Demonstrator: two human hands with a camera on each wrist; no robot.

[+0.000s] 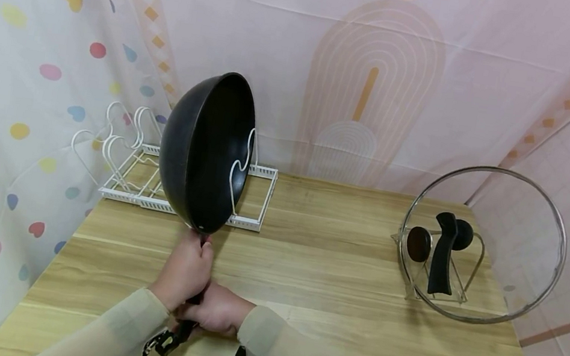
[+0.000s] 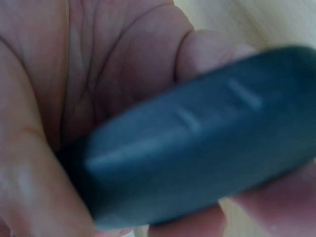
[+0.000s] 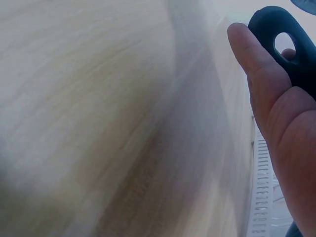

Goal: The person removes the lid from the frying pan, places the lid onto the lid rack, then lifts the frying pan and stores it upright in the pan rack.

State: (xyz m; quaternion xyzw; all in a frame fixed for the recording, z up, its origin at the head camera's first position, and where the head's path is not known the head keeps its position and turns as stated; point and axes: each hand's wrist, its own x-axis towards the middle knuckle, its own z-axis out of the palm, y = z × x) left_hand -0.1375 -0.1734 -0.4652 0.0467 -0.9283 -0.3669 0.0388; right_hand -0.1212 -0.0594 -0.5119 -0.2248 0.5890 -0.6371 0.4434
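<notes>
A black wok (image 1: 180, 145) is tilted on its side in the white rack (image 1: 265, 199), its hollow facing right. A white wire divider (image 1: 233, 180) stands against the wok's inner side. My left hand (image 1: 187, 268) grips the wok's handle close to the pan. Nearer to me, my right hand (image 1: 217, 308) holds the same handle. In the left wrist view the dark handle (image 2: 197, 138) crosses the palm, with fingers curled around it. The right wrist view shows the handle's end with its hole (image 3: 269, 24), and a finger (image 3: 252, 49) lying along it.
At the right, a glass lid with a metal rim (image 1: 560, 259) and black handle (image 1: 442, 255) leans upright in a small wire stand (image 1: 474, 271). Several white wire dividers (image 1: 109, 141) rise at the rack's left. Printed curtains (image 1: 259, 47) hang behind the wooden table (image 1: 327, 269).
</notes>
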